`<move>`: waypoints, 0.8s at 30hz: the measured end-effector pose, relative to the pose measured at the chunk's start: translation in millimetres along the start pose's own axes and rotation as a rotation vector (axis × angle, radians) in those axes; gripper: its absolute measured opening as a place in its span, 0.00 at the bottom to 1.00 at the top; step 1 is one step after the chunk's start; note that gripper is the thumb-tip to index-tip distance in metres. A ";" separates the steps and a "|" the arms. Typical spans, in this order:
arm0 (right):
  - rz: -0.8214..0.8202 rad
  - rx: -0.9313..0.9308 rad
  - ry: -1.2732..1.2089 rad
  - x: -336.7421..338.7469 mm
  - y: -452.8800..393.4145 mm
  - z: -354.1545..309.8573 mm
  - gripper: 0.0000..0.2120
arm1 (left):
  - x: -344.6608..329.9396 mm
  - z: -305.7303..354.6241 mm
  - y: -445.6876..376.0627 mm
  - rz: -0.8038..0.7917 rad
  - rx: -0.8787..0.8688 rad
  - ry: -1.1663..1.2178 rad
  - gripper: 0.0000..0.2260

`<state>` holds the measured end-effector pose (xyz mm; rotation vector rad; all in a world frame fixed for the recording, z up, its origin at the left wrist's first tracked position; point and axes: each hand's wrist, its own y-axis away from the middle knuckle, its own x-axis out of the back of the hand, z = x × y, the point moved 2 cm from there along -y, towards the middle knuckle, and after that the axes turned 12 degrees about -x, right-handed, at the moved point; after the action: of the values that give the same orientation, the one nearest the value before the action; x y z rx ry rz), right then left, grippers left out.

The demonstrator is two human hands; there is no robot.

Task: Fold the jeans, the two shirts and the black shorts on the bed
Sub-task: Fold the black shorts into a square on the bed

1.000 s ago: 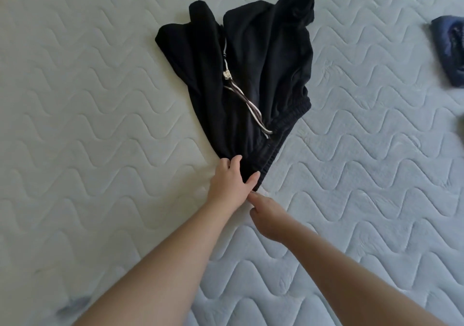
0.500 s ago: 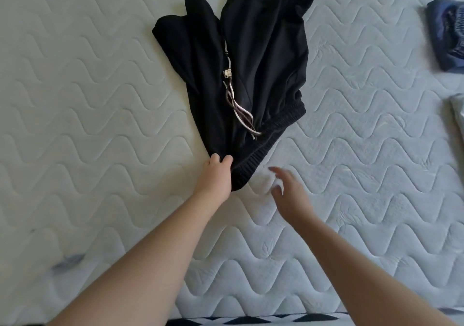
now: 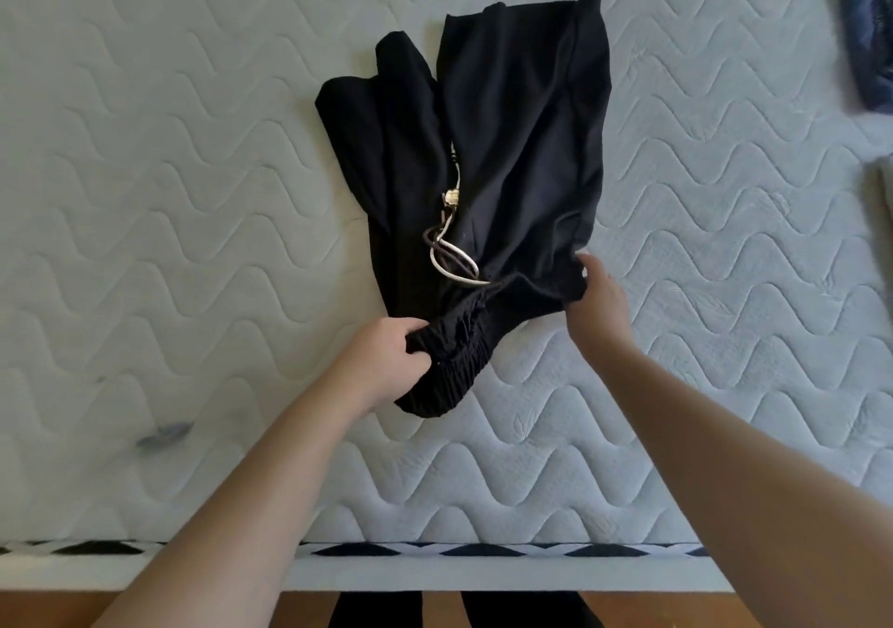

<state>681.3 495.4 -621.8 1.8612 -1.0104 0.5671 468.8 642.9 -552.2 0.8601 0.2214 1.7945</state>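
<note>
My left hand (image 3: 386,361) is clenched around the gathered elastic waistband of the black shorts (image 3: 488,163), while my right hand (image 3: 597,296) pinches the waistband's other end. The soft, matte shorts lie crumpled on the wavy-quilted pale mattress (image 3: 169,168), a white drawcord (image 3: 452,260) looped across them; no writing is legible.

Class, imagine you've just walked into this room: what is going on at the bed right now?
A person is working on the black shorts, which lie crumpled on the quilted mattress. The left hand grips one end of the elastic waistband and the right hand holds the other end. The drawstring lies loose on top. The shorts are not folded yet. A dark blue garment lies at the far right edge.
</note>
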 end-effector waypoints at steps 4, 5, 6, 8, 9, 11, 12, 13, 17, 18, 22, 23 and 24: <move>0.019 0.010 0.040 15.7 20.1 4.6 0.25 | -0.4 -21.6 19.2 -0.048 0.025 -0.152 0.17; 0.031 0.005 0.048 20.8 26.0 6.3 0.25 | 1.8 -30.5 24.8 0.012 0.064 -0.215 0.20; 0.037 -0.004 0.057 26.4 32.5 8.6 0.25 | 5.1 -37.3 31.2 0.091 0.105 -0.255 0.22; 0.022 -0.001 0.091 38.0 48.4 12.7 0.25 | 13.2 -38.6 47.4 0.240 0.150 -0.275 0.22; 0.002 0.014 0.121 43.6 57.4 13.8 0.25 | 16.8 -36.5 54.6 0.296 0.144 -0.265 0.21; -0.048 0.022 0.141 56.2 76.9 13.3 0.25 | 25.0 -26.1 68.9 0.399 0.132 -0.225 0.19; -0.074 -0.002 0.123 63.9 86.8 12.1 0.25 | 29.4 -20.9 75.3 0.449 0.147 -0.187 0.18; -0.091 -0.016 0.102 72.0 95.7 10.1 0.25 | 34.5 -15.2 81.1 0.502 0.183 -0.113 0.16; -0.182 -0.017 -0.050 106.0 136.1 -13.9 0.26 | 48.3 14.1 98.8 0.664 0.300 0.670 0.15; -0.225 -0.025 -0.150 114.1 145.7 -20.0 0.26 | 50.2 22.4 102.0 0.680 0.281 0.797 0.16; -0.244 -0.117 -0.483 151.1 167.7 -32.4 0.26 | 68.9 58.0 120.9 0.667 0.124 0.603 0.15; -0.227 -0.132 -0.498 161.0 171.3 -33.9 0.24 | 77.0 66.1 125.4 0.659 0.083 0.467 0.16; -0.218 -0.132 -0.499 170.5 175.9 -36.9 0.23 | 86.3 73.6 129.9 0.648 0.042 0.340 0.16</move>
<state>631.6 414.7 -392.9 2.0043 -1.1073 -0.1031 405.8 648.5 -391.7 0.6910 0.2125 2.5531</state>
